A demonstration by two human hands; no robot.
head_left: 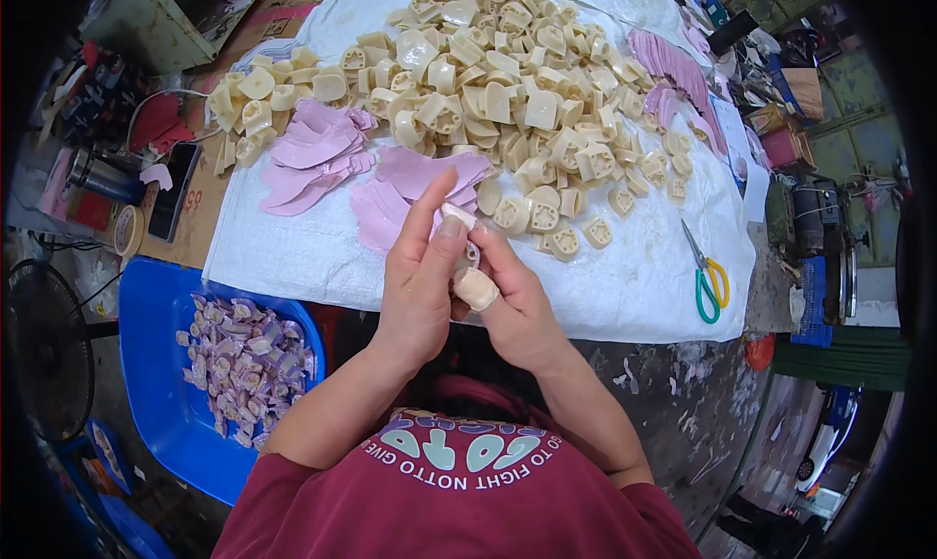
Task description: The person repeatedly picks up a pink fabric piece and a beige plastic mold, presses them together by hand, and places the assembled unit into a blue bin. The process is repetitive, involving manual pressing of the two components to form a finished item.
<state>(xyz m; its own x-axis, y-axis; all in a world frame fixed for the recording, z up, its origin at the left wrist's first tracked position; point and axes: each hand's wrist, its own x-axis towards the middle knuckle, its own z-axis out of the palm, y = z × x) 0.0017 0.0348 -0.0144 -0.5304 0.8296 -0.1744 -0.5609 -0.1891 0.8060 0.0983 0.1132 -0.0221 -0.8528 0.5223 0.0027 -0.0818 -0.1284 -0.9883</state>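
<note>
Above the table's near edge, my left hand (415, 291) and my right hand (522, 315) meet, fingers and thumbs closed on a small shoe heel (472, 254). Only a bit of it shows between the fingers, so I cannot tell how far it is covered. A beige wrapping (476, 289) goes round my right thumb. Just beyond the hands lie thin pink cover pieces (400, 193), with another pink stack (312, 154) to their left. Behind them spreads a big heap of bare beige shoe heels (478, 81), several loose ones near my right fingertips.
A white cloth (625, 296) covers the table; green-and-yellow-handled scissors (708, 284) lie on its right. Lower left, a blue basin (156, 364) holds many pink-covered pieces (244, 364). A phone (176, 190), tape roll (129, 229) and fan (49, 349) are at left. More pink pieces (678, 71) lie far right.
</note>
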